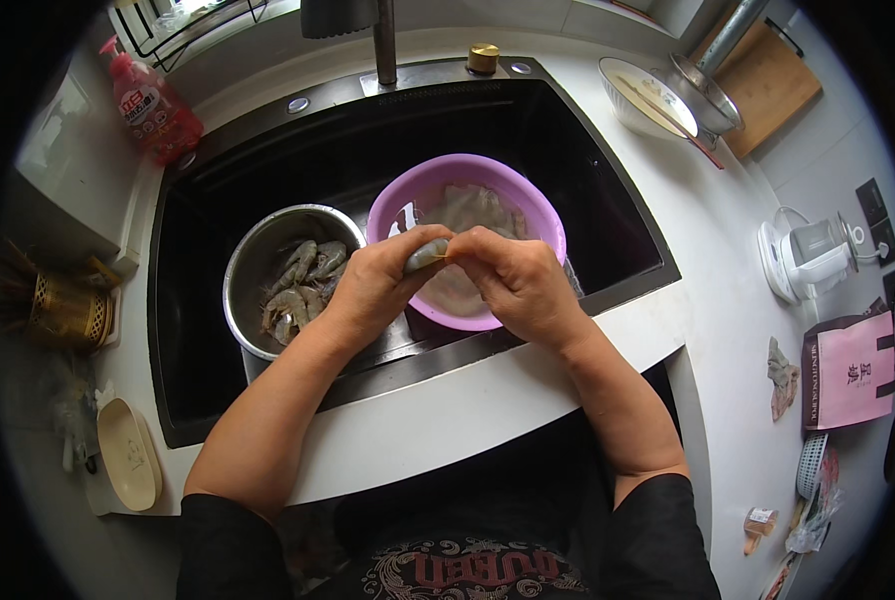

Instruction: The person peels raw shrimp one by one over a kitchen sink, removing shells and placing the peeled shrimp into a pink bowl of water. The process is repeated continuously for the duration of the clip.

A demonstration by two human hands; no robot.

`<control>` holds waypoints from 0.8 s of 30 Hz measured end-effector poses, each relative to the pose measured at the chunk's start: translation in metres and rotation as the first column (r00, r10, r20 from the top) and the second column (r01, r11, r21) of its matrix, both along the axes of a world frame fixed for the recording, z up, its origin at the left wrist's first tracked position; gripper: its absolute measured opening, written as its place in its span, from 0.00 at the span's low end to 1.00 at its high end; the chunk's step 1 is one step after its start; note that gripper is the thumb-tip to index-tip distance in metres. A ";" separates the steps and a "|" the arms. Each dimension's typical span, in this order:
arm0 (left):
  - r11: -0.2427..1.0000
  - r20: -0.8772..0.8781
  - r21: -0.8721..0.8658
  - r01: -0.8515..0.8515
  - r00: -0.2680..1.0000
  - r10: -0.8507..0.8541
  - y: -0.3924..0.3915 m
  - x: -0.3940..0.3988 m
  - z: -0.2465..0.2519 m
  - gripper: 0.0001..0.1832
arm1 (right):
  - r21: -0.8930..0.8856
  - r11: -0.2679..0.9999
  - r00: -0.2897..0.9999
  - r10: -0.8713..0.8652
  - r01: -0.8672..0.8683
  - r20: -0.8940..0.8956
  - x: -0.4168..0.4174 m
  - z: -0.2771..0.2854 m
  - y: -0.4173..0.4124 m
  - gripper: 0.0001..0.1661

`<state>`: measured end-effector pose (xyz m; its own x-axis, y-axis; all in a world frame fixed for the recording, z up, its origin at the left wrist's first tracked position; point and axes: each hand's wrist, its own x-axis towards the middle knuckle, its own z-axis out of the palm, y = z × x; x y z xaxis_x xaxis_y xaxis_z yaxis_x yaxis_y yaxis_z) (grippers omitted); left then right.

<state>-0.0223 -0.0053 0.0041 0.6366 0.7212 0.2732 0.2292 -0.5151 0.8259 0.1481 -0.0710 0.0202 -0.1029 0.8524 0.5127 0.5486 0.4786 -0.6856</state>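
Observation:
A raw grey shrimp [426, 256] is gripped in my left hand [376, 274], above the near side of a purple plastic basin [550, 199]. The fingertips of my right hand [519, 277] pinch together at the shrimp's right end, where a thin orange-yellow bit shows. What exactly those fingertips grip is partly hidden. Cloudy water fills the basin, with more shrimp [485, 210] under it. To the left, a stainless steel pot [241, 277] holds several whole shrimp [297, 270]. My left wrist and forearm cross over the pot's right rim.
Both vessels sit in a black sink [192, 300] with a tap [385, 45] behind. A pink soap bottle [151, 105] stands at the back left. A bowl with chopsticks [650, 97], a glass kettle [815, 255] and a pink bag [852, 371] are on the right.

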 end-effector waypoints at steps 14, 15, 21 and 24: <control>0.969 0.126 0.189 -0.159 0.983 0.136 -0.001 0.003 -0.003 0.17 | 0.062 0.987 0.985 -0.152 0.147 0.078 -0.021 0.003 -0.007 0.06; 0.961 0.134 0.218 -0.172 0.980 0.145 0.001 0.003 -0.005 0.17 | 0.059 0.987 0.985 -0.155 0.151 0.072 -0.022 0.005 -0.007 0.05; 0.964 0.122 0.205 -0.167 0.982 0.144 0.000 0.002 -0.003 0.17 | 0.036 0.994 0.995 -0.101 0.101 0.003 -0.015 0.007 -0.005 0.05; 0.985 0.058 0.131 -0.108 0.993 0.102 0.001 0.000 -0.003 0.16 | 0.002 0.997 0.995 -0.082 0.082 0.056 -0.008 0.010 -0.004 0.06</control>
<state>-0.0220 -0.0048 0.0013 0.5421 0.7382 0.4015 0.2475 -0.5968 0.7632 0.1403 -0.0753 0.0303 -0.0611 0.8592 0.5079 0.6238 0.4301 -0.6526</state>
